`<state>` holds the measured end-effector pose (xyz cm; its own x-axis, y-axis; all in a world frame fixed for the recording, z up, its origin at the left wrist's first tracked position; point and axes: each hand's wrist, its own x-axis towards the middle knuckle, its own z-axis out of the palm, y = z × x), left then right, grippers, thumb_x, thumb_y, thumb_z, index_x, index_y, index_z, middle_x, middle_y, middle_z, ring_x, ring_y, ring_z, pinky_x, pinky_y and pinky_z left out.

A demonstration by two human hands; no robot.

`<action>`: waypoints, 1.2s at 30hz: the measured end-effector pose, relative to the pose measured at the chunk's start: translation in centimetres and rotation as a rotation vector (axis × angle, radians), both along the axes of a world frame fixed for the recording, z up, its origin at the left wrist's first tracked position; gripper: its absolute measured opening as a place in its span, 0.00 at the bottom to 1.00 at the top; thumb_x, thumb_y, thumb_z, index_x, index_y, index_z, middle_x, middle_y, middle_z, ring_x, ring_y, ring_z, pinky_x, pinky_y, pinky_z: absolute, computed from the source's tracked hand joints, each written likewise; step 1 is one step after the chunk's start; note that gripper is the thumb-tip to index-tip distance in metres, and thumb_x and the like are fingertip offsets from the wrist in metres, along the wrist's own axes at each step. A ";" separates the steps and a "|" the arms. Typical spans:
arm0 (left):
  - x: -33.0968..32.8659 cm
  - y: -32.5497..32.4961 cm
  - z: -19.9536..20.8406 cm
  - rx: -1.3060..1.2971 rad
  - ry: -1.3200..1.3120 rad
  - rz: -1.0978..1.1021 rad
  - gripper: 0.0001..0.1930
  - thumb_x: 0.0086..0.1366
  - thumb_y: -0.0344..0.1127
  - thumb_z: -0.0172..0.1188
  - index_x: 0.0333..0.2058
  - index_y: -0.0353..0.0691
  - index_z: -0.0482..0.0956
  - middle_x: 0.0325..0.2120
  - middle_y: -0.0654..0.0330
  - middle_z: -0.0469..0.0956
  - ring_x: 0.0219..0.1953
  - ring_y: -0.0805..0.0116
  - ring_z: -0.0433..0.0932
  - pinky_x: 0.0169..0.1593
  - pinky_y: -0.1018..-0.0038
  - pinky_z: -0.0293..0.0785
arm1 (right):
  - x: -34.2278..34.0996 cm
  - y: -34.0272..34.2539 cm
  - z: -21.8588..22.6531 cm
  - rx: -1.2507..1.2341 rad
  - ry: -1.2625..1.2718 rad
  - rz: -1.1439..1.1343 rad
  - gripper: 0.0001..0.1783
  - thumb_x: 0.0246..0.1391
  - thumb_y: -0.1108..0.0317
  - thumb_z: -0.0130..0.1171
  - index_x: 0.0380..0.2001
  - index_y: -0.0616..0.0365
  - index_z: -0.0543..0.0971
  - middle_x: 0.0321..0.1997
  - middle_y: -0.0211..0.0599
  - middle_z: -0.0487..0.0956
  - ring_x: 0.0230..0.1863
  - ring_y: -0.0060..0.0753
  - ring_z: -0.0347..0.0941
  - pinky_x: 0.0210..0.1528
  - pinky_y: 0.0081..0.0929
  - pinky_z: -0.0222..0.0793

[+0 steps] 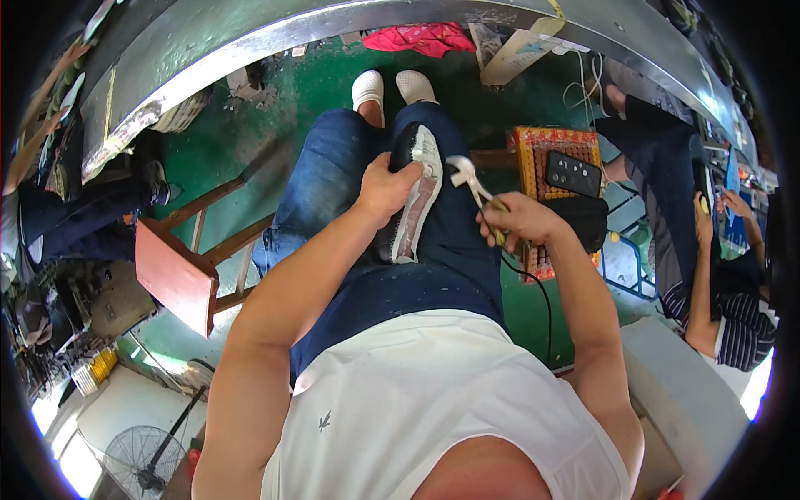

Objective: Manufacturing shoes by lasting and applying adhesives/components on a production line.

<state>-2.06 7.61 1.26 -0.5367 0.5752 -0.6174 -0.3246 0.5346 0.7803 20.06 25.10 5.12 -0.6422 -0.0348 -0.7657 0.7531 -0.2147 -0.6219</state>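
A black shoe upper on its last [414,212] lies bottom-up across my thighs, toe pointing away from me. Its underside shows a whitish folded rim around a pinkish-brown middle. My left hand [388,190] grips it from the left side, thumb laid over the bottom. To the right of the shoe, my right hand [527,220] is closed around the handles of metal lasting pliers [468,177]. Their shiny head points toward the shoe with a small gap between them. Some of my right fingers are hidden behind the tool.
At my right stands a seat with a beaded cover [533,158], a black phone [572,173] and a dark pouch [581,222] on it. A wooden stool [177,275] is at left. A metal-edged bench [333,21] curves across the far side. Another person [742,325] sits at far right.
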 end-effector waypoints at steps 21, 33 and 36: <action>-2.1 0.0 2.2 -0.106 -0.315 -0.061 0.41 0.59 0.39 0.70 0.63 0.25 0.60 0.54 0.48 0.75 0.56 0.58 0.76 0.59 0.59 0.71 | -2.3 -1.7 5.0 0.474 0.069 0.348 0.16 0.60 0.62 0.60 0.41 0.68 0.78 0.32 0.48 0.82 0.31 0.42 0.81 0.38 0.36 0.76; -1.6 -0.4 0.8 0.098 -0.372 -0.137 0.32 0.62 0.38 0.68 0.59 0.28 0.65 0.49 0.52 0.78 0.51 0.64 0.78 0.56 0.68 0.75 | -0.7 -5.9 4.0 0.908 0.258 0.596 0.19 0.65 0.54 0.54 0.42 0.63 0.75 0.40 0.52 0.81 0.40 0.59 0.79 0.43 0.50 0.74; -0.1 -2.6 0.7 0.100 -0.120 -0.318 0.41 0.65 0.40 0.65 0.69 0.34 0.52 0.59 0.50 0.70 0.60 0.63 0.71 0.64 0.70 0.66 | -0.6 -4.7 3.1 0.829 0.164 0.594 0.22 0.67 0.51 0.50 0.40 0.63 0.75 0.37 0.54 0.81 0.40 0.59 0.79 0.44 0.51 0.73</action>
